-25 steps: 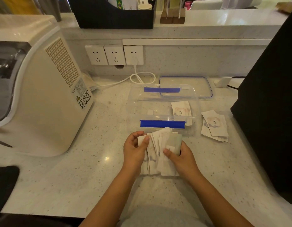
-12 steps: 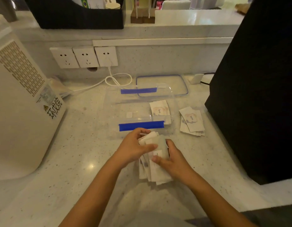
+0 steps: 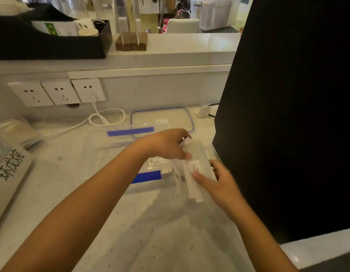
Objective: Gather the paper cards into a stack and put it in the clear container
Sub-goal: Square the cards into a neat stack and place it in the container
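Note:
A loose stack of white paper cards (image 3: 195, 173) is held between both hands, blurred by motion, at the right end of the clear container (image 3: 111, 154). My left hand (image 3: 166, 144) reaches across the container and pinches the stack's top. My right hand (image 3: 219, 183) grips its lower right side. The container has two blue clips, one far (image 3: 131, 131) and one near (image 3: 146, 176). A card (image 3: 156, 160) lies inside it, partly hidden by my left hand. The small pile that lay right of the container is hidden behind the hands.
The container's clear lid with a blue rim (image 3: 162, 120) lies behind it. A large black object (image 3: 288, 114) stands close on the right. A white appliance (image 3: 9, 169) stands at the left. Wall sockets (image 3: 56, 92) and a looped white cable (image 3: 105, 118) are at the back.
Both hands have carried the stack up and to the right, from in front of the container to its right end. The camera view has swung right.

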